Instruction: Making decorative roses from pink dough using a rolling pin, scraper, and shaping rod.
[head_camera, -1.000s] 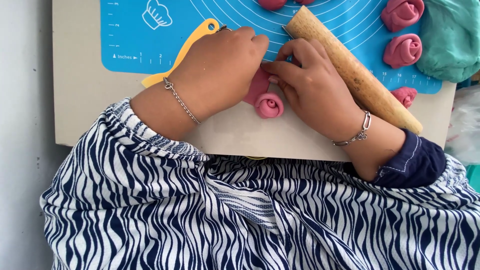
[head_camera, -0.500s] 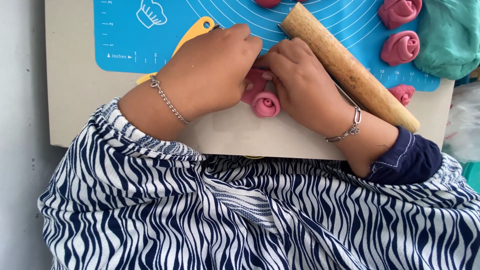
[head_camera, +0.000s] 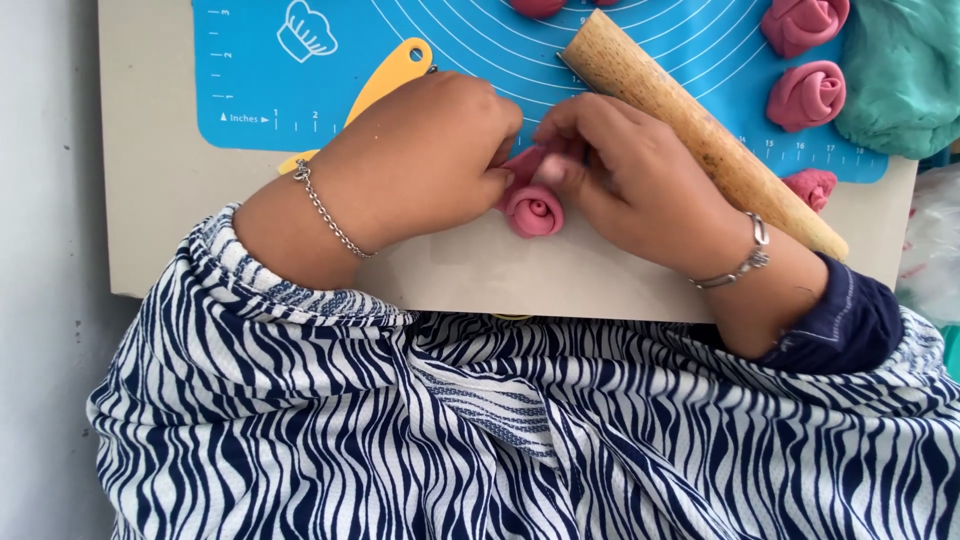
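A pink dough rose (head_camera: 534, 208) lies at the near edge of the blue baking mat (head_camera: 480, 40), partly on the beige board (head_camera: 160, 150). My left hand (head_camera: 430, 155) pinches its left side, fingers curled over the dough. From the right, my right hand (head_camera: 630, 180) grips the same piece with thumb and fingertips. Both wrists wear thin silver bracelets. Part of the dough is hidden under my fingers.
A wooden rolling pin (head_camera: 700, 140) lies diagonally behind my right hand. A yellow plastic scraper (head_camera: 385, 80) sticks out from under my left hand. Finished pink roses (head_camera: 805, 95) and a green dough lump (head_camera: 900, 80) sit at the right. My striped clothing fills the foreground.
Both hands have stayed on the pink dough, the fingers working it and closing the roll tighter. The view has shifted slightly.
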